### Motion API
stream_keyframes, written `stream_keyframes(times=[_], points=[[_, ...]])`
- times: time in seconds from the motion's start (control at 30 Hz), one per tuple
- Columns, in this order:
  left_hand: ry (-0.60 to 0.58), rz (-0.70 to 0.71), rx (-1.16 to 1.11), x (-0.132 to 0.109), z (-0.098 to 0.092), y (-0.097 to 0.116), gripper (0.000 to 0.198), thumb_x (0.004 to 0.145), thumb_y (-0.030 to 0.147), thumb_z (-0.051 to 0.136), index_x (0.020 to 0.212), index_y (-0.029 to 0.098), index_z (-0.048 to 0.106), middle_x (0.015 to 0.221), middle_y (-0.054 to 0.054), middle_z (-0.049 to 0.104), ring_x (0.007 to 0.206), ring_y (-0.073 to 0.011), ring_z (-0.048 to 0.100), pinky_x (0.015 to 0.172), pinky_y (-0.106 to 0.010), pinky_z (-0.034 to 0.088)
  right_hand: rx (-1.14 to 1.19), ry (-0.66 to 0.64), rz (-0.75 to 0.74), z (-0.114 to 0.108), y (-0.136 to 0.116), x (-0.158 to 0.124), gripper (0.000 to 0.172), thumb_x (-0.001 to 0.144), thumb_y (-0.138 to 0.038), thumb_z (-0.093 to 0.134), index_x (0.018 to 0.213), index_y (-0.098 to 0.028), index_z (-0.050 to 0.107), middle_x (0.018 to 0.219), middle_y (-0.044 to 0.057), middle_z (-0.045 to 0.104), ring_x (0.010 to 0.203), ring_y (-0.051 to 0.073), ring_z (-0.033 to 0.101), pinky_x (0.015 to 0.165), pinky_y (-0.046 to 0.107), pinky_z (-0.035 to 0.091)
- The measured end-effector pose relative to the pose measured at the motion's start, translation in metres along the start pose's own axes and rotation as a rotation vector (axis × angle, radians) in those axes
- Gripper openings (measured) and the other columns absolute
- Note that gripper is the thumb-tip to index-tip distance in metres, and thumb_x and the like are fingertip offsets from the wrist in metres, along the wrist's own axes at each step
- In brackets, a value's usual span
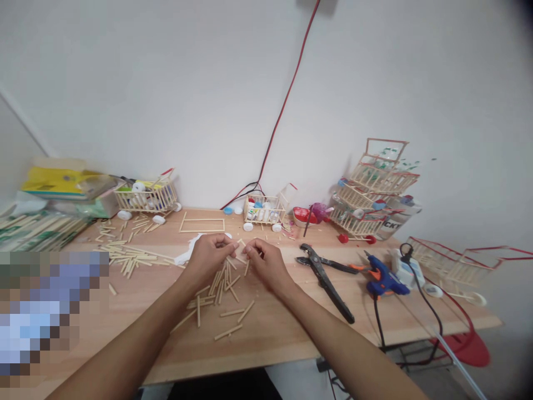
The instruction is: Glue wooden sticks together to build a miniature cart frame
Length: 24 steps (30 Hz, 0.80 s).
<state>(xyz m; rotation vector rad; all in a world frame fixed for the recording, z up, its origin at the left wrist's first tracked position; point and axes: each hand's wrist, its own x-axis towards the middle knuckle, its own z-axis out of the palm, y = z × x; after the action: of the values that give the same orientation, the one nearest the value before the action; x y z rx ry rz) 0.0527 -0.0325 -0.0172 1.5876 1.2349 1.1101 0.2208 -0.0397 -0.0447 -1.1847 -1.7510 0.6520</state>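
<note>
Over the middle of the table my left hand (211, 255) and my right hand (266, 262) face each other a short way apart, fingers pinched. Short cut wooden sticks (241, 243) show at the fingertips of both; how they meet is too small to make out. Below the hands lies a loose pile of similar short sticks (225, 284). A white, irregular-edged piece (183, 258) is partly hidden behind my left hand. Beyond it, a flat rectangular stick frame (203, 224) rests on the wood.
Pliers (320, 272) and a blue glue gun (385, 276) with a black cord lie to the right. Small stick carts stand behind: one left (146, 197), one centre (263, 210), a stack right (370, 189). More sticks (129, 255) and packaged chopsticks (37, 229) are left.
</note>
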Motion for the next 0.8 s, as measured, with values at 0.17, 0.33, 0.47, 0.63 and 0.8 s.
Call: stream_keyframes(times=[0.17,0.33,0.47,0.63,0.8], points=[[-0.009,0.004,0.011,-0.0001,-0.0010,-0.0015,0.029,0.070,0.040,0.063,0.056,0.015,0.061,0.047,0.003,0.051,0.043,-0.0092,0.037,0.045,-0.023,0.026,0.006,0.006,-0.003,0.0000,0.0005,0.0002,0.017,0.083,-0.018,0.047,0.074,-0.017,0.062,0.068,-0.002,0.060,0.065,0.012,0.053,0.061,0.020,0.037],[-0.004,0.003,0.033,0.0020,-0.0011,-0.0034,0.029,0.069,0.041,0.063,0.056,0.015,0.061,0.051,0.001,0.054,0.047,-0.0106,0.041,0.047,-0.023,0.029,0.021,0.004,-0.015,-0.0003,0.0010,0.0001,0.017,0.083,-0.018,0.047,0.075,-0.017,0.062,0.069,-0.002,0.061,0.067,0.012,0.054,0.063,0.020,0.038],[-0.005,0.011,0.042,0.0028,-0.0010,-0.0037,0.028,0.069,0.040,0.062,0.056,0.015,0.061,0.052,0.001,0.055,0.048,-0.0109,0.042,0.049,-0.023,0.030,0.018,0.004,-0.009,0.0000,0.0015,0.0004,0.017,0.083,-0.018,0.047,0.075,-0.017,0.062,0.069,-0.002,0.061,0.066,0.012,0.054,0.061,0.020,0.037],[-0.003,0.012,0.034,0.0022,-0.0011,-0.0028,0.027,0.069,0.039,0.063,0.055,0.015,0.061,0.052,0.000,0.057,0.048,-0.0109,0.043,0.048,-0.023,0.030,0.013,0.005,-0.008,0.0004,0.0021,0.0005,0.017,0.083,-0.019,0.047,0.075,-0.017,0.062,0.069,-0.002,0.061,0.066,0.012,0.054,0.061,0.020,0.037],[-0.007,0.014,0.020,0.0023,-0.0009,-0.0049,0.028,0.069,0.039,0.063,0.056,0.015,0.061,0.052,0.000,0.057,0.047,-0.0103,0.042,0.047,-0.023,0.029,0.010,-0.001,0.005,0.0002,0.0014,0.0001,0.018,0.084,-0.020,0.047,0.074,-0.017,0.062,0.068,-0.002,0.060,0.065,0.012,0.053,0.061,0.021,0.037]])
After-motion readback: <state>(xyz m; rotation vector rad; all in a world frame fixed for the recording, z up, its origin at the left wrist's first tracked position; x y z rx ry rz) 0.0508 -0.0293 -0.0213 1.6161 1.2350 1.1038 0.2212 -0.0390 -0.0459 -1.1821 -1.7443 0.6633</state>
